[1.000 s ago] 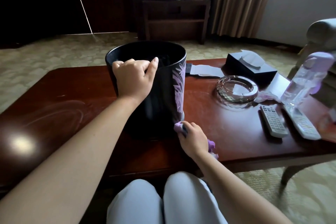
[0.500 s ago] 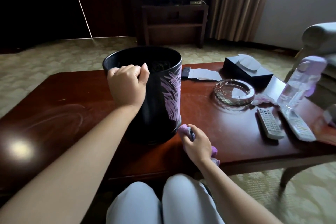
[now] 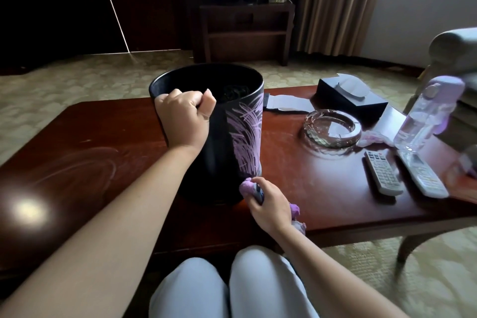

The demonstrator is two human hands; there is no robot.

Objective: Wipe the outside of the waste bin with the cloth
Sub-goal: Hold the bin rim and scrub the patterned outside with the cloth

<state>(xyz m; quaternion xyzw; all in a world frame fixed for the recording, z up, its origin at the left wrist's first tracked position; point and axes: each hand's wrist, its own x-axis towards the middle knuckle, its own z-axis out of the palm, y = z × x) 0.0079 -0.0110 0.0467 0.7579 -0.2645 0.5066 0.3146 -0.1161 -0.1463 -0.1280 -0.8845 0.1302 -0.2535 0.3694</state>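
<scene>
The waste bin (image 3: 214,137) has turned, showing more purple pattern.

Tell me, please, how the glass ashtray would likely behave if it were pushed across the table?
The glass ashtray looks thick and low, so it would probably slide rather than tip. Being faceted glass, it likely feels heavy and could chip against the remote nearby.

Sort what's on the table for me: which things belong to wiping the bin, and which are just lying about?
In the job:
waste bin, gripped at the rim by the left hand
cloth, held at the bin's base by the right hand

Lying about:
glass ashtray
tissue box
two remotes
water bottle
</scene>
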